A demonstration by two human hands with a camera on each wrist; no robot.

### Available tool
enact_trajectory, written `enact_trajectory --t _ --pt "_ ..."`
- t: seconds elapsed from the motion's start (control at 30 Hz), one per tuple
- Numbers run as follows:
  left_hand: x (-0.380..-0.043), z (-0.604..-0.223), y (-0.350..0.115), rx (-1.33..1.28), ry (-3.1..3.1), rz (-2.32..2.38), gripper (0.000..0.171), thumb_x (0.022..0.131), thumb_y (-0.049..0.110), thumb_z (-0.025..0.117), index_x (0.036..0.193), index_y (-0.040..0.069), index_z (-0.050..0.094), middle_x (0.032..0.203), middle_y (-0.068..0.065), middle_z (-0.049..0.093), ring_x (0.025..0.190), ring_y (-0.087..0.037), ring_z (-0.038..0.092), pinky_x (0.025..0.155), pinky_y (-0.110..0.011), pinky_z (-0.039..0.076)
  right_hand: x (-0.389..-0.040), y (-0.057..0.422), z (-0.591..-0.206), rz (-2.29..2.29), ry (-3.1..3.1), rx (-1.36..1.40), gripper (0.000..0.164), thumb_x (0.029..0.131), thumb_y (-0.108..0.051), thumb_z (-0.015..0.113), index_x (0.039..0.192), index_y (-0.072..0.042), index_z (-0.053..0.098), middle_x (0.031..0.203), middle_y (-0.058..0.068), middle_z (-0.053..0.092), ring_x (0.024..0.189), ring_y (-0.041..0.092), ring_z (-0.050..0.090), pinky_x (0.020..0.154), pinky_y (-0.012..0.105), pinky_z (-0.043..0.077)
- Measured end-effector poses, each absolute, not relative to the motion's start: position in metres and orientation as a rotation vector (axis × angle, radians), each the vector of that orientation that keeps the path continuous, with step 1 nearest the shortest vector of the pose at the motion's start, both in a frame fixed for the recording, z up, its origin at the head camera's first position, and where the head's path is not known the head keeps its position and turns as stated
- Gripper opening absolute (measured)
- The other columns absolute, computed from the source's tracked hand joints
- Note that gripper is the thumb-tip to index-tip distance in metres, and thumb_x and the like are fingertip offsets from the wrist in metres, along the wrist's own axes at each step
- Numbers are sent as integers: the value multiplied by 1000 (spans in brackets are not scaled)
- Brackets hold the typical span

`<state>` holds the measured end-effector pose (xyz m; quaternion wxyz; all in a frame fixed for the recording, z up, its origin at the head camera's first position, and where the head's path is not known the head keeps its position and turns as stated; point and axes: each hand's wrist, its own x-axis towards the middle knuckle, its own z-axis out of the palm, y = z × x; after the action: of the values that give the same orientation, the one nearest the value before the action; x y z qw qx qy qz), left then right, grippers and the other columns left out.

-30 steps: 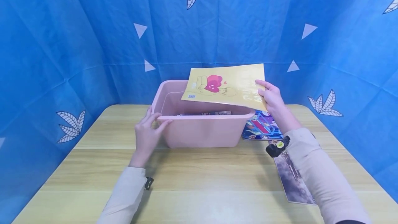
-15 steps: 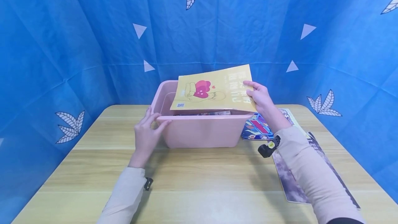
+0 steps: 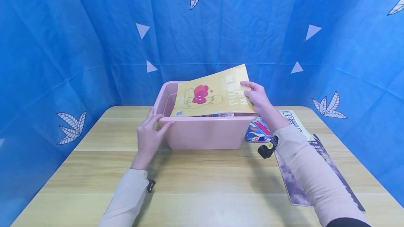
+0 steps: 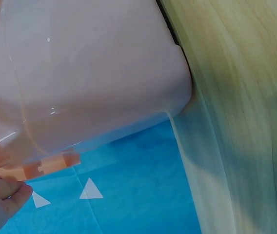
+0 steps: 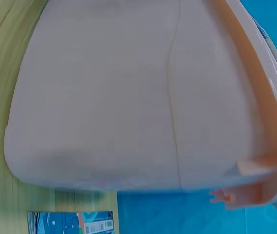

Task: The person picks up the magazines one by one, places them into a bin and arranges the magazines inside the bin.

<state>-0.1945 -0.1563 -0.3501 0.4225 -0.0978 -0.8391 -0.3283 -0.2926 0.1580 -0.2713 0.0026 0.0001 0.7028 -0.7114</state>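
A thin yellow book (image 3: pixel 205 97) with a pink heart on its cover lies tilted across the opening of a pink plastic bin (image 3: pixel 206 134). Its left end dips inside the rim and its right end is raised. My right hand (image 3: pixel 257 97) pinches the book's right edge, above the bin's right side. At the bin's left front corner, my left hand (image 3: pixel 149 139) holds the rim, thumb along the front. The left wrist view shows those fingers (image 4: pixel 14 195) at the rim's corner. Inside the bin, printed items (image 3: pixel 225 114) show only as a strip; the rest is hidden.
To the bin's right lie a blue cartoon-covered book (image 3: pixel 258 130), a pale-covered book (image 3: pixel 293 120) and a dark purple book (image 3: pixel 293 185), partly beneath my right arm. Blue cloth (image 3: pixel 221 38) hangs behind and beside the wooden table (image 3: pixel 202 192).
The yellow book has moved left and its left end has come down into the bin, carried by my right hand. The left hand stays on the rim.
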Motion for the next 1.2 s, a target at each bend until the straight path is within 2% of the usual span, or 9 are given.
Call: enact_trajectory --t 0.13,0.27,0.53,0.9,1.03,1.13,1.2 --pt "-194 -349 -156 -247 -2093 -822 35 70 25 76 92 1 66 106 -22 60 114 -37 44 86 -46 43 -293 151 -272 -2233 2195 -34 39 91 7 35 129 -1 44 118 15 47 81 12 55 63 16 49" --pt "-193 -349 -155 -237 -2104 -830 36 71 26 76 94 1 65 109 -21 59 116 -36 43 87 -46 42 -294 147 -276 -2219 2214 -43 39 91 7 35 128 -1 45 119 14 47 85 13 54 65 16 47" --pt "-194 -350 -155 -244 -2099 -817 37 70 26 76 94 0 66 108 -21 59 115 -36 44 85 -46 43 -294 142 -279 -2192 2181 -33 40 91 8 33 128 -3 45 128 14 44 103 22 50 83 27 46" --pt "-195 -349 -156 -263 -2075 -796 37 69 24 77 93 -1 66 111 -24 57 112 -38 46 82 -46 46 -297 140 -280 -2183 2188 -121 35 91 9 32 122 0 46 130 13 41 101 23 49 82 28 47" --pt "-196 -349 -157 -264 -2072 -798 36 69 24 78 92 -1 66 111 -24 57 112 -38 46 81 -46 46 -296 139 -280 -2152 2177 -149 33 92 8 32 120 -2 47 134 8 35 102 24 48 83 30 47" --pt "-196 -350 -156 -266 -2069 -795 37 69 24 77 93 -1 66 110 -23 58 112 -38 46 82 -45 46 -296 138 -282 -2043 2113 -227 37 94 4 34 130 -4 37 140 9 23 111 30 43 90 38 43" --pt "-196 -350 -156 -272 -2064 -799 36 69 24 78 92 -2 66 110 -24 57 111 -38 46 82 -46 45 -295 138 -282 -1890 2132 -260 42 94 -2 38 136 -5 29 143 10 16 121 32 32 97 45 34"
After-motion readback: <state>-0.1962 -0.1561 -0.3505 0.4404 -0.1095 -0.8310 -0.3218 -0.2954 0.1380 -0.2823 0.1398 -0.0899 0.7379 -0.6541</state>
